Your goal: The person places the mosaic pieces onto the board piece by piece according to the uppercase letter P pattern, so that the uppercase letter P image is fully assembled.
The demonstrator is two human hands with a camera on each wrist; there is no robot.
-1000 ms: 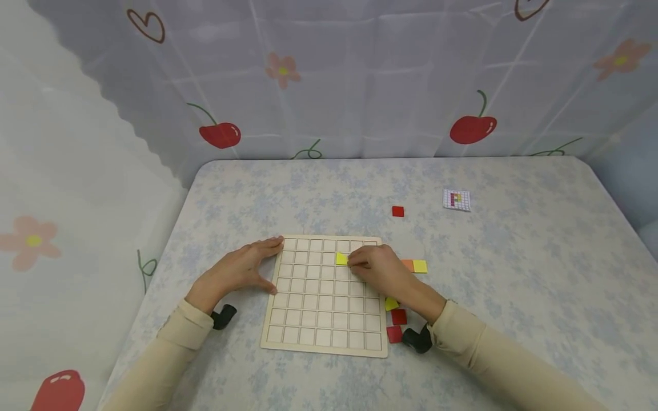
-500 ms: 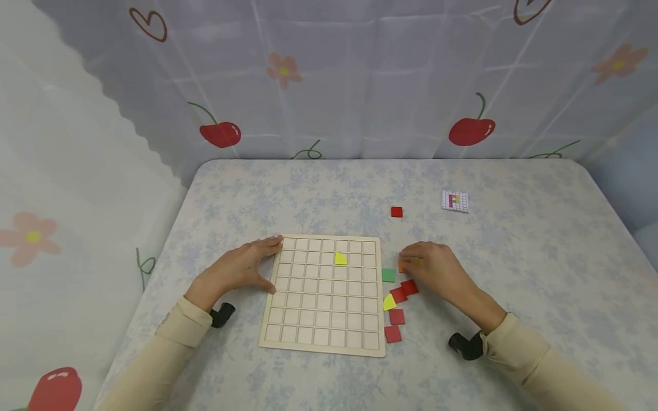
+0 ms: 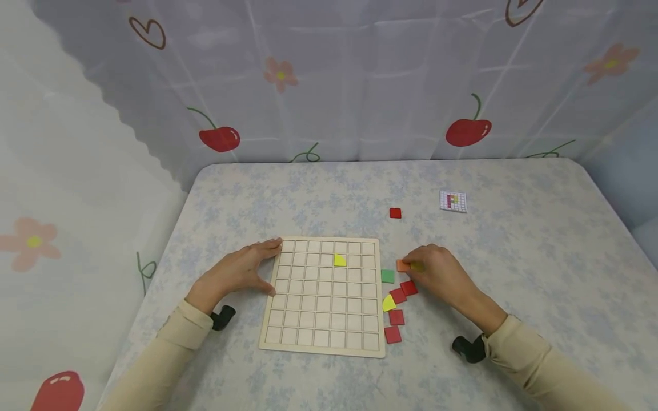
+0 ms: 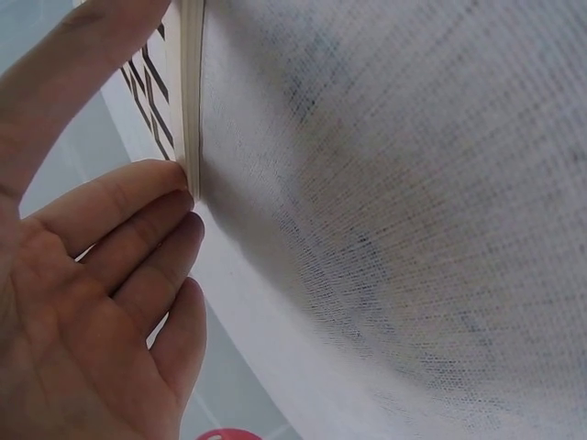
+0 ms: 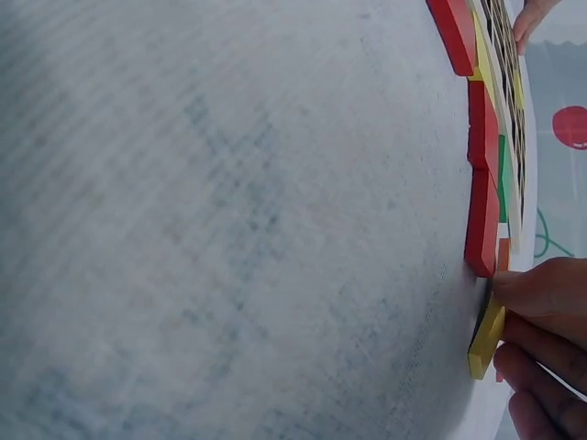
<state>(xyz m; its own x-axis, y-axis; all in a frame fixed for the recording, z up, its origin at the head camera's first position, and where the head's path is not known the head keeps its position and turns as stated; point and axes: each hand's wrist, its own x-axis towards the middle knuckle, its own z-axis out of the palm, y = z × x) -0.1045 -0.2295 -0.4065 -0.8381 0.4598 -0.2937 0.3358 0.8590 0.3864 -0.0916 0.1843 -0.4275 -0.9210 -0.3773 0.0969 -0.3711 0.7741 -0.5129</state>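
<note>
1. Probably light and stiff, the thin orange square tile (image 3: 402, 265) of hard-looking painted material is best taken by two opposite edges; lying flat, it might slide if pushed sideways. It is just right of the pale wooden gridded board (image 3: 323, 302).
2. At that tile, the right hand (image 3: 434, 271) has its fingers curled to a narrow gap, next to a hard yellow tile (image 3: 417, 266) that the hand partly covers. I cannot tell whether either tile is firmly gripped.
3. On the board's left edge, the left hand (image 3: 239, 268) touches with thumb and fingers spread wide, gripping nothing. The board looks rigid and flat, so its frame seems the place to steady it.
4. Counted on the board: seven by seven cells, and one bright yellow round-cornered tile (image 3: 340, 260).
5. Right of the board: one orange, one green square tile (image 3: 388, 276), the one half-hidden yellow, one yellow curved-edge tile (image 3: 389, 303) and four red square tiles (image 3: 396, 317).
6. Beyond the board's far right corner: a fifth red tile (image 3: 395, 213) and, farther right, one white printed card (image 3: 453, 201), on one blue-flowered worktop (image 3: 514, 257).
</note>
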